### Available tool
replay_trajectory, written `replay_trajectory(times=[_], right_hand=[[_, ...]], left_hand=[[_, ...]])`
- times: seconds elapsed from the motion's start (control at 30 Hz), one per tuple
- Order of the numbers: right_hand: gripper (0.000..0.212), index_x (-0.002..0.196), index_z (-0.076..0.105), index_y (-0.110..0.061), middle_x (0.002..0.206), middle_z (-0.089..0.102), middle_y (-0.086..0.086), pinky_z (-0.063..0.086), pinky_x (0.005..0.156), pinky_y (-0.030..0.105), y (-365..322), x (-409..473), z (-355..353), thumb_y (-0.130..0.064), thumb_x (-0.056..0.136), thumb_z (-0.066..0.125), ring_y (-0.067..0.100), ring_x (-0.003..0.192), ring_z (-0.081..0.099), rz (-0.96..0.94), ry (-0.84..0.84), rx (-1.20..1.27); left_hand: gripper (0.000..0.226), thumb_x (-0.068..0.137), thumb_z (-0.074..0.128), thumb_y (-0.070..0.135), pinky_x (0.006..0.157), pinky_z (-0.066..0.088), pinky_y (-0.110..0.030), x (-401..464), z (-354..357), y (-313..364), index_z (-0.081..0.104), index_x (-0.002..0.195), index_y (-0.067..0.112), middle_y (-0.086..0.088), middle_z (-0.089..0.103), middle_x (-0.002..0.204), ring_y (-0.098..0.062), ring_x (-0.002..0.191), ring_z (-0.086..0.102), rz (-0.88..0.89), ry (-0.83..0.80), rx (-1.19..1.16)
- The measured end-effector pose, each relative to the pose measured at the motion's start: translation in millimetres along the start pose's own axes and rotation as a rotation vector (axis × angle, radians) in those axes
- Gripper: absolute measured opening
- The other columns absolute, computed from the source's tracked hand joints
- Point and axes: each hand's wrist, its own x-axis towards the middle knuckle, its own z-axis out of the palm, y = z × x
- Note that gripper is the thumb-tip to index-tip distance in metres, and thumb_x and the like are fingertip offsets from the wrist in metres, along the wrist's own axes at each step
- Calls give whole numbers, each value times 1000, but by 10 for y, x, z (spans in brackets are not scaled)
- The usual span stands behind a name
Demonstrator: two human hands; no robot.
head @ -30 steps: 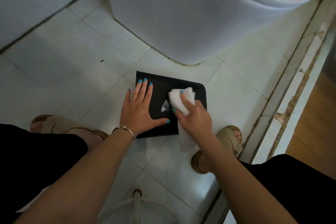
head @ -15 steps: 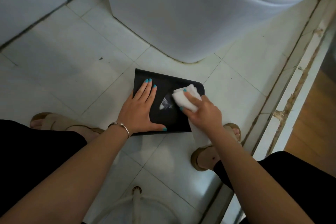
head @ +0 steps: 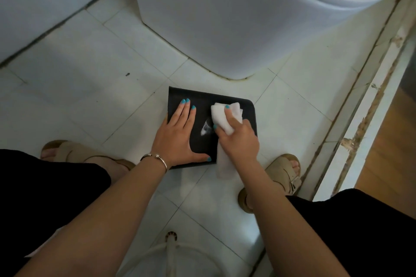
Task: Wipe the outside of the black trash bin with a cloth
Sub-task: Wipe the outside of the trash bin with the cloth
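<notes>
The black trash bin [head: 227, 99] is lying on its side on the white tiled floor [head: 94, 78], just in front of the base of the toilet [head: 225, 18], with one broad flat face turned up. The left hand [head: 177, 139] is resting flat on the left half of that face, fingers straight and together, thumb spread toward the near edge; it is pressing, not gripping, and appears to be steadying the bin. The right hand [head: 240, 139] is clutching a folded white cloth [head: 221, 114] with curled fingers, holding the wad against the upper face toward the far right corner; a loose tail of cloth is hanging down past the near edge onto the floor. A pale grey smear [head: 206, 128] is showing on the black surface between the two hands.

Judgement: the wiping step is under way on the upward face. The smear is not yet cleared. The next move calls for drawing the cloth over it, then turning the bin to reach the remaining sides.
</notes>
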Motion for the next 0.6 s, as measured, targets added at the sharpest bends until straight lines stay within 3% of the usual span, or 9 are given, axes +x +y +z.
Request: replay_trajectory(times=[0.17, 0.37, 0.5, 0.6], right_hand=[[60, 143, 31, -52, 106, 46, -1, 40, 62, 28, 115, -141, -45, -59, 87, 53, 22, 80, 56, -302, -23, -174], [61, 145, 29, -50, 108, 46, 3, 40, 69, 29, -13, -8, -37, -57, 89, 53, 22, 90, 55, -53, -33, -52], [61, 144, 30, -50, 110, 47, 1, 41, 63, 28, 59, -222, -17, -57, 88, 53, 21, 81, 56, -293, -56, -150], [59, 142, 31, -54, 109, 47, 0, 39, 64, 27, 328, -101, -161, -57, 87, 54, 25, 84, 58, -280, -70, -247]], left_hand=[[134, 56, 43, 94, 117, 18, -40, 10, -11, 0, 12, 154, 9, -10, 1, 163, -19, 150, -7, 0, -7, -10], [135, 56, 40, 95, 117, 21, -42, -23, 2, 16, 12, 154, 7, -10, 2, 163, -20, 150, -4, -17, 5, -8], [135, 55, 42, 95, 116, 25, -41, -19, 8, -8, 13, 154, 8, -10, 3, 163, -20, 150, -2, -22, 3, -20], [136, 55, 36, 98, 118, 22, -42, -22, -8, -8, 11, 154, 8, -10, 2, 163, -21, 150, -4, -17, 2, 2]])
